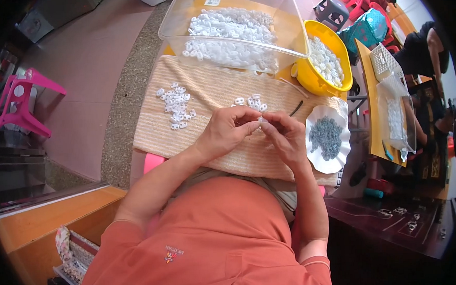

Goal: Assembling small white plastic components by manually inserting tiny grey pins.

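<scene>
My left hand (pixel 226 131) and my right hand (pixel 287 135) meet over the towel, thumbs and fingertips pinched together. Between them is a small white plastic piece (pixel 261 119), mostly covered by the fingers. Just beyond the fingertips lies a small group of white oval plastic pieces with holes (pixel 256 103). A larger pile of similar white pieces (pixel 176 105) is spread to the left. To the right of my right hand, a white scalloped dish (pixel 332 164) holds a heap of small dark grey parts (pixel 326 137), too fine to name.
A beige striped towel (pixel 158 130) covers the work surface. Behind it stand a clear plastic bin (pixel 176 31) of white pieces and a yellow basin (pixel 345 59), also filled. A pink stool (pixel 22 109) is at left. Another person (pixel 421 50) sits at a table on the right.
</scene>
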A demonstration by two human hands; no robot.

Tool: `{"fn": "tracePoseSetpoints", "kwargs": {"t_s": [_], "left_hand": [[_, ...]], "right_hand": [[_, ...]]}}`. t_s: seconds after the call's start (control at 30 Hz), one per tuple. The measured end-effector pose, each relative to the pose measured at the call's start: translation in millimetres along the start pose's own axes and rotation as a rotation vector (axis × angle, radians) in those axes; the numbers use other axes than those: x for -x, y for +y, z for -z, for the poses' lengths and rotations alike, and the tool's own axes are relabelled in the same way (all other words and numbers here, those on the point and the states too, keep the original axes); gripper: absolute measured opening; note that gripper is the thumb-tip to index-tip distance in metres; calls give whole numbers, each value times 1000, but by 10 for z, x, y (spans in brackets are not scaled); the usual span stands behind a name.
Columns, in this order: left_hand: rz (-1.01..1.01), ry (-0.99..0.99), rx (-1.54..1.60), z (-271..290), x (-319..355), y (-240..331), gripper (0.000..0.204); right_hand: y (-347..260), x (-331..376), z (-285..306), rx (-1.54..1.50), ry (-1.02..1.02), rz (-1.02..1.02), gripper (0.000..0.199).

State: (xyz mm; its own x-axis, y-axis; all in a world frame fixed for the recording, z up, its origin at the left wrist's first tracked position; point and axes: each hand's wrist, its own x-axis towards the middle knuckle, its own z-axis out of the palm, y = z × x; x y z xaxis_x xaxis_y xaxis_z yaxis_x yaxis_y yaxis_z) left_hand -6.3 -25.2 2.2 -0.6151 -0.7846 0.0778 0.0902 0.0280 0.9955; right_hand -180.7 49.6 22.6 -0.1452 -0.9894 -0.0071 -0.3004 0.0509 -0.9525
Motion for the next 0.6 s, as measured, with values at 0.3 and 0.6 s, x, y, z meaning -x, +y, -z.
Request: {"fn": "tracePoseSetpoints", "kwargs": {"t_s": [0.3, 0.6], "left_hand": [[158, -75, 279, 21, -8, 8, 17], [-3, 90, -114, 53, 5, -7, 16]], "right_hand": [[129, 52, -43, -185, -33, 76, 25], [-37, -10, 39, 262, 50, 142, 21]]}}
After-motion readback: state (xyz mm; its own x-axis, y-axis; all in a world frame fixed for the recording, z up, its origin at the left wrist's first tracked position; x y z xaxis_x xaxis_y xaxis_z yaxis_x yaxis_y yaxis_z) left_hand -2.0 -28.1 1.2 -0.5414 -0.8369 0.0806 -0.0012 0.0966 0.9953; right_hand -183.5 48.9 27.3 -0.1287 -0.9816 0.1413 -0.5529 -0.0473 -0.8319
